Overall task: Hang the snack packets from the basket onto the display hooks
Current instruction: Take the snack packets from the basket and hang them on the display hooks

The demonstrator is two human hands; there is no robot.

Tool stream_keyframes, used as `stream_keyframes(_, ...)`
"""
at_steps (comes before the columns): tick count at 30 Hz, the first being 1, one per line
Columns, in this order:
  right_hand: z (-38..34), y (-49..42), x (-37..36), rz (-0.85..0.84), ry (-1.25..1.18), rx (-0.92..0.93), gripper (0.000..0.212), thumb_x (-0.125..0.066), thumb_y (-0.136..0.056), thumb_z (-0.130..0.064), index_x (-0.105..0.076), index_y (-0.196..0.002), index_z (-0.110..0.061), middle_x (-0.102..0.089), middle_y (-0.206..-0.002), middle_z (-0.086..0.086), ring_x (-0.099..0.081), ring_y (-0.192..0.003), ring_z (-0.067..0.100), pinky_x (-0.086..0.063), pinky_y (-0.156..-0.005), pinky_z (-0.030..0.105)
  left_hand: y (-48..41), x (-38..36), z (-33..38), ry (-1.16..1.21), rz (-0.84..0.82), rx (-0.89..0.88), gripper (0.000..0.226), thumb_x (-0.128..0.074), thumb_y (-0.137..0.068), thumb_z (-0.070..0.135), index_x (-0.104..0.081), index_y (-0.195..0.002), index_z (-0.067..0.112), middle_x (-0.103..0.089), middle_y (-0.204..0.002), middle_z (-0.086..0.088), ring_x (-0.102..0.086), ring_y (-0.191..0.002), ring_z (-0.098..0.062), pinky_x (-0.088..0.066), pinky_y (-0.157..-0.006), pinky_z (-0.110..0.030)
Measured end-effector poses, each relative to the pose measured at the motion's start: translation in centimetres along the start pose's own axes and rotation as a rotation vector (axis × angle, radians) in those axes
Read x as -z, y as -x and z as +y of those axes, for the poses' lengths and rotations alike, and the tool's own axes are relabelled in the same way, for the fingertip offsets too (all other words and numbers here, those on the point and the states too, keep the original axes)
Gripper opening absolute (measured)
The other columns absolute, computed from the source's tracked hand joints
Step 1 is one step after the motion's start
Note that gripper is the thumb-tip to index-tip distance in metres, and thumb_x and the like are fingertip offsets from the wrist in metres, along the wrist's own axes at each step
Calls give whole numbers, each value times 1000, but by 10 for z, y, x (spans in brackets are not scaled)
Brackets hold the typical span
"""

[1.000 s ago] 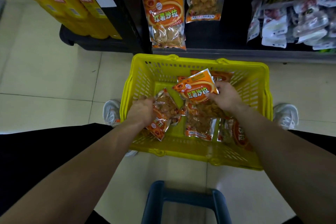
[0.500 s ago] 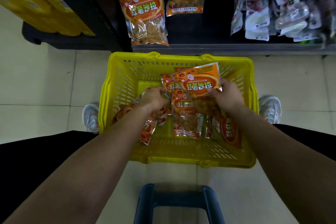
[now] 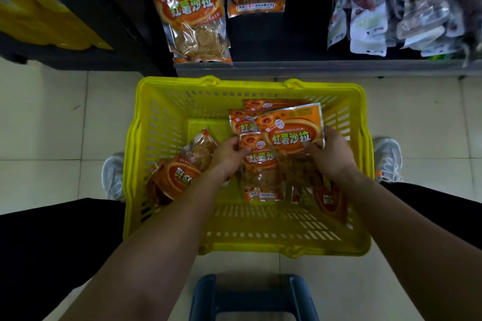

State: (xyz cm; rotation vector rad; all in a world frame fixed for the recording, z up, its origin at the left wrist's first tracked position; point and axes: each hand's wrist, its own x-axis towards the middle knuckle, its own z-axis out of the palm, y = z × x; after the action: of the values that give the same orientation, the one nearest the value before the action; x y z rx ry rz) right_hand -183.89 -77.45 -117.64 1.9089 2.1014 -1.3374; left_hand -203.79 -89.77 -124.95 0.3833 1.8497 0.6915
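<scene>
The right hand [image 3: 331,156] pinches an orange snack packet [image 3: 290,129] by its lower edge, while the left hand [image 3: 229,156] closes its fingers on a second packet [image 3: 259,164] at nine o'clock of it, both inside the yellow basket [image 3: 167,122] on the floor [image 3: 52,125].

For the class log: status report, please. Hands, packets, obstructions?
Right hand grips top packet. Left hand pinches second packet. Both over yellow basket. Nothing hung yet; path clear.

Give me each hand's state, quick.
Left hand: closed on a lower orange packet.
Right hand: closed on the top orange packet.
</scene>
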Motion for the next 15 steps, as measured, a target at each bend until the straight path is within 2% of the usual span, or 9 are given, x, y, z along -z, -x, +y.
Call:
stream_keyframes(3, -8, 3, 12, -111, -89, 62, 25, -74, -89, -24, -72, -113, -16, -76, -106, 2, -70, -97, 18, -55, -90, 38, 21, 20, 18, 57, 24, -30, 24, -61, -99, 28, -62, -122, 24, -63, -96, 19, -63, -102, -14, -50, -80, -31)
stream_keyframes(7, -40, 19, 42, -202, -153, 150, 17, -74, -89, -20, -75, -105, -14, -78, -99, -1, -72, -92, 10, -55, -95, 44, 65, 63, 60, 55, 76, -146, 29, -62, -98, 24, -60, -127, 19, -66, -107, 4, -63, -105, -18, -49, -91, -31)
stream_keyframes(10, -75, 43, 73, -241, -137, 211, 19, -76, -88, -31, -76, -104, -20, -78, -99, -6, -71, -96, 12, -54, -97, 44, 114, 93, 93, 89, 63, -204, 31, -63, -97, 30, -60, -128, 25, -70, -114, 1, -67, -104, -19, -52, -96, -39)
stream_keyframes(12, -100, 66, 95, -229, -136, 242, 20, -76, -85, -40, -76, -100, -26, -78, -96, -8, -71, -87, 8, -57, -81, 38, 144, 110, 113, 132, 50, -266, 22, -65, -96, 28, -63, -118, 29, -74, -108, -1, -72, -101, -21, -58, -91, -41)
stream_keyframes(13, -112, 79, 106, -225, -153, 260, 17, -75, -87, -38, -75, -98, -26, -78, -93, -8, -69, -78, 5, -54, -70, 32, 159, 118, 123, 156, 46, -298, 18, -65, -96, 25, -65, -114, 28, -76, -103, -2, -74, -96, -20, -61, -84, -37)
stream_keyframes(15, -128, 103, 126, -206, -210, 307, 11, -75, -89, -29, -73, -95, -19, -77, -84, -4, -65, -62, 8, -47, -60, 27, 192, 134, 142, 218, 38, -358, 15, -64, -97, 21, -66, -111, 25, -78, -98, -2, -75, -87, -16, -61, -70, -29)
